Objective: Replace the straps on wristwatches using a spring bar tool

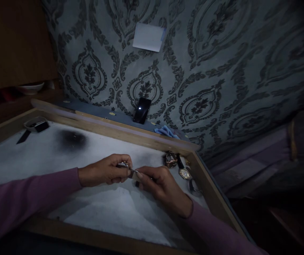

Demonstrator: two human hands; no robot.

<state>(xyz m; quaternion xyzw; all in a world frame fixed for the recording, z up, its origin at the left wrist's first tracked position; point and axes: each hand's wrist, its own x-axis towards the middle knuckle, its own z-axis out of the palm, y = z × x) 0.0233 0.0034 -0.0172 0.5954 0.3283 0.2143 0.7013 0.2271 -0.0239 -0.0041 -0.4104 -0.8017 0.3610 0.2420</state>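
Observation:
Over the middle of a wooden-framed tray with a white floor, my left hand [112, 171] is closed around a wristwatch [123, 164], its round metal case showing between thumb and fingers. Close against it, my right hand [158, 180] pinches a flat strap [134, 175] between thumb and fingers. The strap meets the watch at my left fingertips; whether the two are joined is hidden. A short dark piece [137, 183] shows just below the right fingers. It is dim, so fine details are hard to make out.
Several watches lie at the tray's right end, among them a gold-faced watch [184, 173]. Another dark-strapped watch [36, 124] lies far left. Behind the wooden rim [114, 131], a phone [142, 110] leans on the patterned wall near a blue cloth [166, 131].

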